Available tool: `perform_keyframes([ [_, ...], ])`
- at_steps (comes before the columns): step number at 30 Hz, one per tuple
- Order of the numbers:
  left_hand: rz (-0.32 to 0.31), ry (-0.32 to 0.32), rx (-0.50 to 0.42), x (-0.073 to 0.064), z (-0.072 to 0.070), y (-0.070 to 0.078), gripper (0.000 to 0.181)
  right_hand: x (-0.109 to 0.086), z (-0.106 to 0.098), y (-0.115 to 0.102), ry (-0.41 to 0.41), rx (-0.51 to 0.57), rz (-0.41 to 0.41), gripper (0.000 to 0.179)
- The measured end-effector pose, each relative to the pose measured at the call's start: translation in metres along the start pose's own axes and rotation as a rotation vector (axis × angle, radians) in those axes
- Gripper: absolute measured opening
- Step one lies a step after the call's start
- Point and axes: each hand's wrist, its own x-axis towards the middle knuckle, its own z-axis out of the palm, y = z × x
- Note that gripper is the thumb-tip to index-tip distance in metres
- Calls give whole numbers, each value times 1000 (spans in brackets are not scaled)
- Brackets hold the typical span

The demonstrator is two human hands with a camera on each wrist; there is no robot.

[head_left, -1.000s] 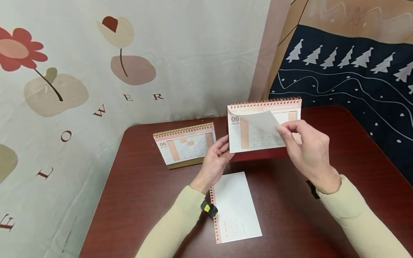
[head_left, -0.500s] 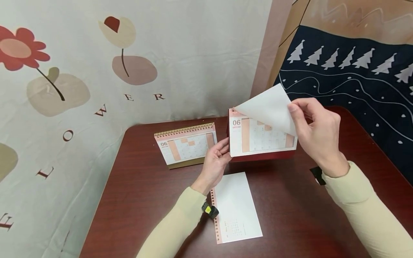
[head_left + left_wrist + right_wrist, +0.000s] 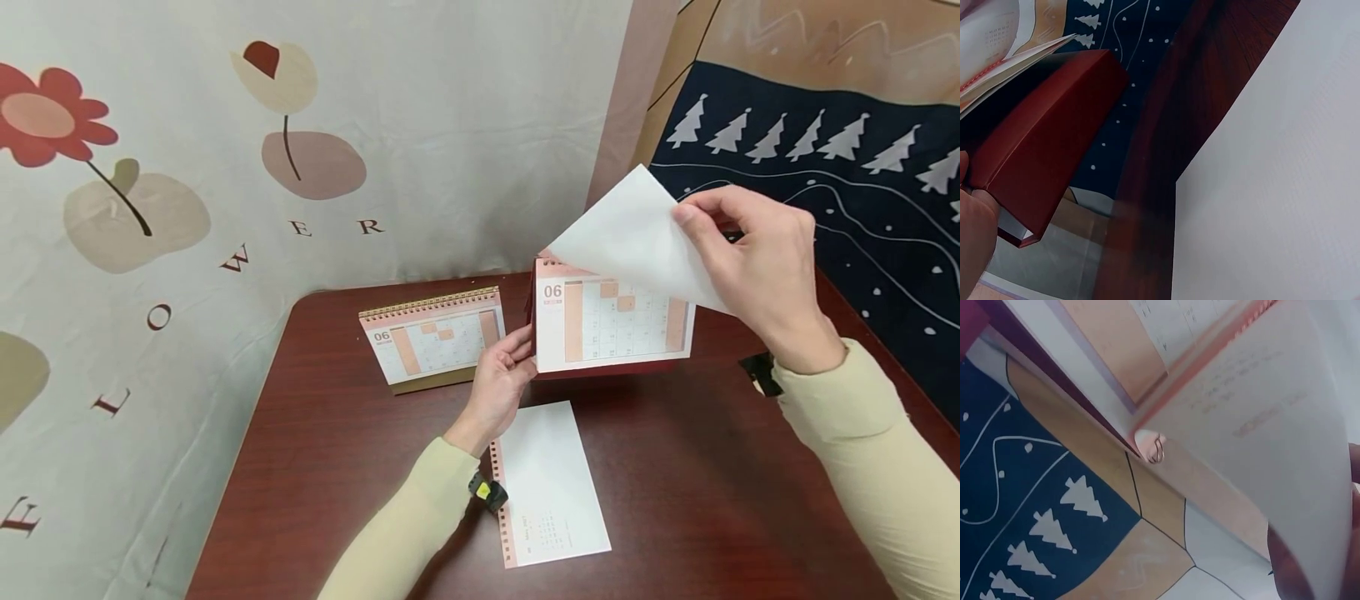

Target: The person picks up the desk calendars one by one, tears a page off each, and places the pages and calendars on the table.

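My left hand (image 3: 498, 379) grips the lower left side of a red-based desk calendar (image 3: 618, 337) showing month 06. In the left wrist view, its red base (image 3: 1050, 131) lies between finger and thumb of that hand (image 3: 975, 231). Between thumb and fingers, my right hand (image 3: 765, 258) pinches a calendar page (image 3: 626, 229), lifted diagonally above the dates. Seen from the right wrist, the bent page (image 3: 1254, 425) runs toward the binding, where a metal ring (image 3: 1157, 450) shows. Most of the binding is hidden behind the page in the head view.
A second desk calendar (image 3: 442, 337) with a gold-coloured base stands to the left, also at 06. Nearer me, a loose calendar sheet (image 3: 555, 475) with punched holes lies on the dark red table (image 3: 322, 467). Printed cloths (image 3: 465, 125) hang behind.
My right hand has moved up and right, lifting the page off the 06 dates so that more of them shows. My left hand has kept its hold on the calendar.
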Motion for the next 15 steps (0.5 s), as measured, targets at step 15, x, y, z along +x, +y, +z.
perform_keyframes([
  [15, 15, -47, 141, -12, 1, -4, 48, 44, -22, 18, -319, -96, 150, 26],
])
